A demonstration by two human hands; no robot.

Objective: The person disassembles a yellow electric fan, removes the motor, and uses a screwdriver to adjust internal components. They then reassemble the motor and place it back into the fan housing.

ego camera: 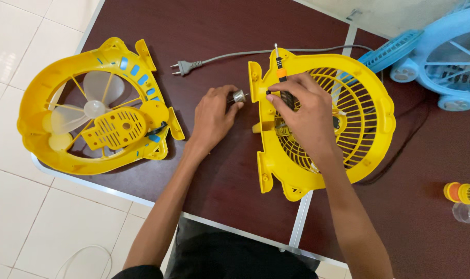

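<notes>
Your right hand [302,106] closed round a screwdriver [282,77] laid across the yellow grille housing [369,124] on the table [224,175], pinning that shell flat. Your left hand [214,116] pinched a small metal part [239,96] at the housing's left edge, apparently to steady it, while the other fan half [98,111] lay well apart.

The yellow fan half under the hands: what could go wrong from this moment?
The yellow grille half straddles the table seam, so it may rock under the screwdriver in the right hand. The small metal part in the left hand could slip and roll away.
</notes>
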